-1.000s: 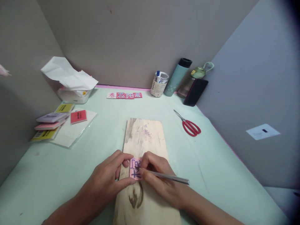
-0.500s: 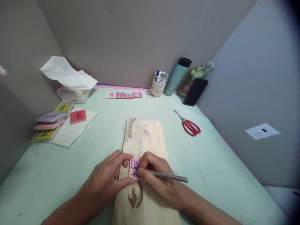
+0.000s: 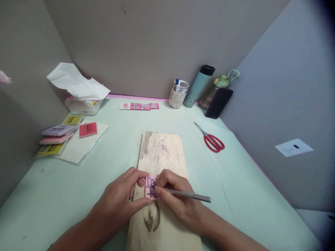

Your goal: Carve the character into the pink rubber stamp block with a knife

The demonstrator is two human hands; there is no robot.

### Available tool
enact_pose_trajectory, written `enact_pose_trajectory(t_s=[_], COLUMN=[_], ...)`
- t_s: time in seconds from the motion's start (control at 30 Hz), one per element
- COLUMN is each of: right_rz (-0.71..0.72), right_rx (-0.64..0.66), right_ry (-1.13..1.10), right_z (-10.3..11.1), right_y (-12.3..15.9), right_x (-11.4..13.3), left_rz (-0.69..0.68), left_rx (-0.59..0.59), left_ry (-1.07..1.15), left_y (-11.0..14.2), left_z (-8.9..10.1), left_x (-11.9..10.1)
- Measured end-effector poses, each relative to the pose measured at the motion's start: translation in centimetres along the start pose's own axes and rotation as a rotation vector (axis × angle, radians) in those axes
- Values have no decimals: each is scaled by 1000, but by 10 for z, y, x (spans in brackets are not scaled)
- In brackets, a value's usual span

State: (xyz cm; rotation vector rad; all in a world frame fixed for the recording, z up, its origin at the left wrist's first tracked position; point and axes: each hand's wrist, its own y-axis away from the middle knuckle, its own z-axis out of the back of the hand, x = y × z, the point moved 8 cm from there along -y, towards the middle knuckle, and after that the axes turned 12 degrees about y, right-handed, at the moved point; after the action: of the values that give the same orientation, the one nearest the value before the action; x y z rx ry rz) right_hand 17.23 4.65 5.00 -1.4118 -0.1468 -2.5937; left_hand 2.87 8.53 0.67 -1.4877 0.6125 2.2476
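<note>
On the wooden board (image 3: 172,153), pink block (image 3: 149,188), between both hands (image 3: 117,195).

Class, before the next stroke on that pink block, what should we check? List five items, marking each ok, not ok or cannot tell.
1. Pink block steadied: ok; the left hand touches its far and near edges.
2. Tool gripped: ok, in the right hand.
3. Block over the wooden board: ok.
4. Block's whole face visible: not ok; the right hand covers its right part.
5. Tool tip touching the block: cannot tell; too small and blurred.
</note>
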Motion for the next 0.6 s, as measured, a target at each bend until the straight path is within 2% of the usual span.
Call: enact_pose_trajectory(t_s=[0.33, 0.53, 0.6], right_rz=[-50, -103, -114], right_rx=[-74, -186, -201], right_ry=[-203, -270, -275], right_z=[0, 8, 9], right_y=[-1, 0, 0], right_x=[-14, -21, -21], left_rz=[4, -152, -177], left_rx=[-3, -120, -117], left_ry=[-56, -140, -160], left_y=[0, 4, 4], left_z=[-1, 0, 0], left_x=[-1, -4, -4])
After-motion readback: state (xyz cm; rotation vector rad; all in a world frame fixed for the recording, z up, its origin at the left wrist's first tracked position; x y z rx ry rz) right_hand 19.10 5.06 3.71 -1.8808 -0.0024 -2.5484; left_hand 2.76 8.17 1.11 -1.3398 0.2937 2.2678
